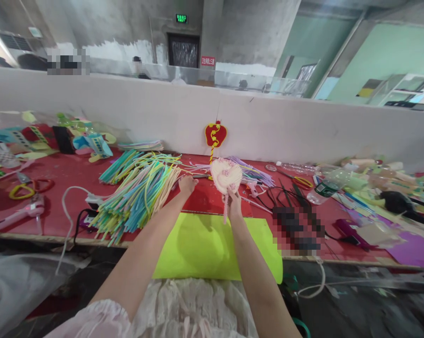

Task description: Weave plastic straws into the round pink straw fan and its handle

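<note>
My right hand (235, 204) is closed around the stem of a pale pink, fan-shaped pipe-cleaner craft (226, 175), which stands upright with small pink flowers on its face. Farther left, my left hand (187, 185) is low over the red table beside a big bundle of pastel pipe cleaners (141, 188). Its fingers are curled, and whatever they grip is too small to make out. Behind the pink craft, a red fan-shaped piece (215, 135) with yellow trim stands against the white partition.
Scissors (22, 191) and a pink glue gun (19, 215) lie at the left. Lime-green cloth (212, 246) covers the table's near edge. To the right are lilac pipe cleaners (256, 171), cables, yellow-handled scissors (302, 182) and a plastic bottle (325, 188).
</note>
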The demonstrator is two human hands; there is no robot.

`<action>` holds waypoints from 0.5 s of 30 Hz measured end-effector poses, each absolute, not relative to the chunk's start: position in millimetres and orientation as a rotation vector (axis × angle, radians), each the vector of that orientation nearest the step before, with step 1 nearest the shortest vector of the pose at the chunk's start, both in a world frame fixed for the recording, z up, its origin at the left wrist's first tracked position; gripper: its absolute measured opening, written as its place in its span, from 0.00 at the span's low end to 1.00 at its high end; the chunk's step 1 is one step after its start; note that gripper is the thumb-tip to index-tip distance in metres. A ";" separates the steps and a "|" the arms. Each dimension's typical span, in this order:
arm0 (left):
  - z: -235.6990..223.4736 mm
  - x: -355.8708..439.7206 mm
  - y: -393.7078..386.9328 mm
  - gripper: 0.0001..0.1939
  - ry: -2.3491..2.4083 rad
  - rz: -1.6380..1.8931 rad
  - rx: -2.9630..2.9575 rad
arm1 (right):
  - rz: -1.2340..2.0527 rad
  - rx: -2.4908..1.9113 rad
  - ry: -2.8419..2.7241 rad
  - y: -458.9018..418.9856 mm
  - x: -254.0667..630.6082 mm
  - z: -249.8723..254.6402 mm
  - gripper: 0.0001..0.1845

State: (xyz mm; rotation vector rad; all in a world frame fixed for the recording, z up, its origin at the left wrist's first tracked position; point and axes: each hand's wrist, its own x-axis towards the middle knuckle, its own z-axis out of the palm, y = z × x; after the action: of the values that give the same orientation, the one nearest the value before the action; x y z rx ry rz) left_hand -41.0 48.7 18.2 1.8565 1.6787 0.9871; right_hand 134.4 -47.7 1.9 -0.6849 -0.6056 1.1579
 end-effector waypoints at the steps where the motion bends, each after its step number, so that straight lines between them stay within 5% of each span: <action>1: 17.2 -39.9 46.1 0.10 1.758 1.024 1.832 | 1.164 -0.691 -0.626 -47.8 133.3 1.5 0.13; 7: 7.2 -20.6 18.3 0.14 1.585 1.271 1.647 | 1.133 -0.750 -0.678 -45.2 130.0 -1.9 0.15; 11: -7.3 -3.4 -21.5 0.21 1.008 1.153 1.531 | 1.083 -0.764 -0.628 -43.0 130.3 -4.0 0.17; 15: -11.9 0.4 -46.5 0.16 0.763 1.005 1.595 | 1.025 -0.759 -0.673 -41.3 128.1 -6.4 0.19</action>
State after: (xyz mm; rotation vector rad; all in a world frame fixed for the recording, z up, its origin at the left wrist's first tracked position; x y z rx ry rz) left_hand 0.4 -46.5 -11.9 1.5949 0.7634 1.0053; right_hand 128.1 -41.3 -6.4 -0.7592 -0.6729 1.0250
